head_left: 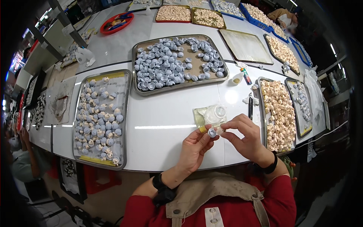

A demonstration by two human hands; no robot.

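Observation:
In front of me my left hand (195, 148) pinches a small blue-grey cup-shaped piece (211, 132), its hollow side showing. A yellow wrap covers the tip of one left finger. Close against it, my right hand (245, 137) has thumb and forefinger closed on a small cream piece (220, 130), partly hidden by the fingers. Just beyond both hands, a clear round container (216, 113) sits on a greenish pad (197, 118). To the left, a tray (128, 109) carries many cream pieces with blue-grey caps on them.
Loose blue-grey cups fill a large metal tray (189, 53) beyond my hands. At right, a tray (260, 85) holds cream pieces beside a black pen-like tool (250, 107). A small bottle (237, 78) and a red basin (104, 30) stand farther off. Other people work at the sides.

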